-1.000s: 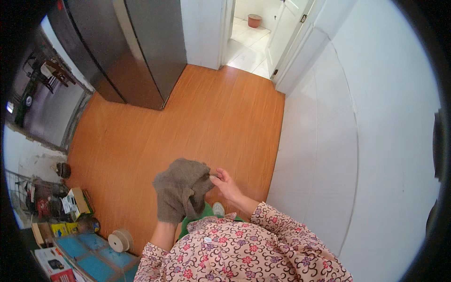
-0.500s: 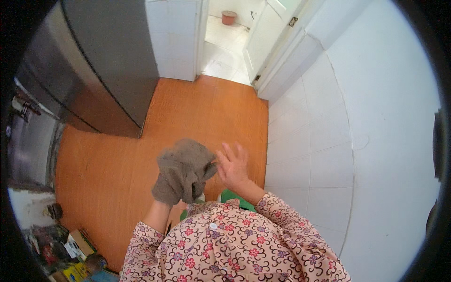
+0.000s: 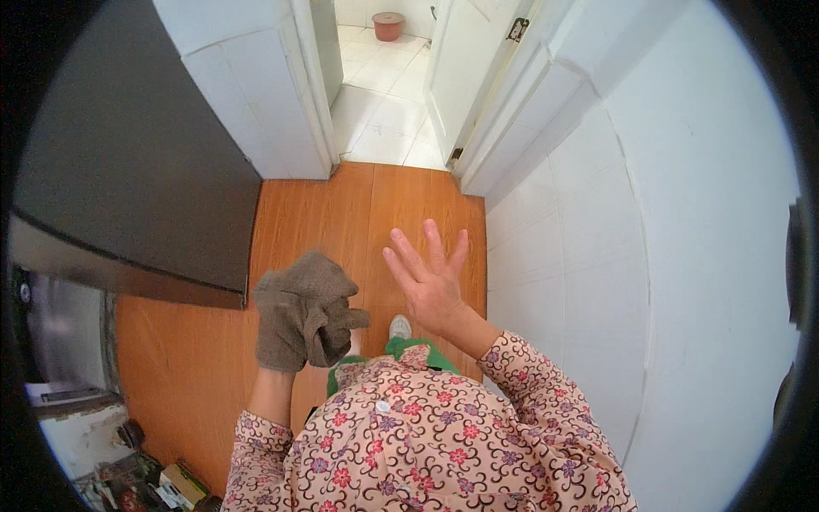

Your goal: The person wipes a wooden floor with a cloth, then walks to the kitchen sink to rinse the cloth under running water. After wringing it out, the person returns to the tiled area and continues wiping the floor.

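Observation:
A grey-brown cloth (image 3: 300, 316), thick and towel-like, is bunched around my left hand and covers it down to the wrist (image 3: 273, 386). The fingers under it are hidden, but the cloth stays with the hand, and a fold of it sticks out to the right. My right hand (image 3: 433, 286) is raised to the right of the cloth, apart from it. Its fingers are spread, it holds nothing, and its back is toward me.
Ahead, a doorway with a white door (image 3: 473, 68) swung inward opens onto white floor tiles (image 3: 375, 115) and a reddish bucket (image 3: 388, 27). A dark tall cabinet or appliance (image 3: 136, 154) stands left. A white tiled wall (image 3: 563, 256) runs along the right. Boxes (image 3: 179, 486) lie lower left on the wooden floor (image 3: 188, 358).
The view has moved forward toward the doorway. My right hand has drawn away from the cloth and spread its fingers. The cloth has shifted a little left with my left hand.

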Available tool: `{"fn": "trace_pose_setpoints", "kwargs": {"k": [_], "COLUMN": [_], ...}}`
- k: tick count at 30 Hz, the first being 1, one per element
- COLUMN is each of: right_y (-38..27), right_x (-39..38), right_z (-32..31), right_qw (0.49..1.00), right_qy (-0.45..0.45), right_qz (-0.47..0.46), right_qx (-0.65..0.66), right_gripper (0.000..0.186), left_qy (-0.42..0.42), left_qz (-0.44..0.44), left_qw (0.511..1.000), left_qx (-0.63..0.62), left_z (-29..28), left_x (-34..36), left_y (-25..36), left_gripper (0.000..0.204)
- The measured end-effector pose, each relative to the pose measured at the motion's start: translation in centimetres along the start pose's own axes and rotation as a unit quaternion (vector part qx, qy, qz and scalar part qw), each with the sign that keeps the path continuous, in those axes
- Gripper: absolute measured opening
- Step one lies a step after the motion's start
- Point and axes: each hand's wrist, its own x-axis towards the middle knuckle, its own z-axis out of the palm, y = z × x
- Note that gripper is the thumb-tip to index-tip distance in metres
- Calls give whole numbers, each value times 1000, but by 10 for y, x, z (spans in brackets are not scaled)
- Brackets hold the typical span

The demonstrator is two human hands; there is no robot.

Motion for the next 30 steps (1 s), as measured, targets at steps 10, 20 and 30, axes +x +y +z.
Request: {"fn": "trace_pose_setpoints", "kwargs": {"k": [10, 20, 30], "right_y": [106, 238, 371], "right_x": [61, 142, 190], "right_z": [66, 133, 191], "right_qw": [928, 786, 713], "right_qy": [-10, -31, 2], "right_qz": [139, 395, 487], "right_qx": [345, 475, 504], "right_gripper": [34, 36, 32], "left_qy": [75, -38, -116], "left_qz": [-10, 172, 194], "left_qw": [997, 835, 902], "left_qx": [-8, 521, 367], "left_z": [15, 34, 107], "left_x": [90, 296, 480], "left_y": [11, 31, 59], "left_gripper": [29, 27, 25]}}
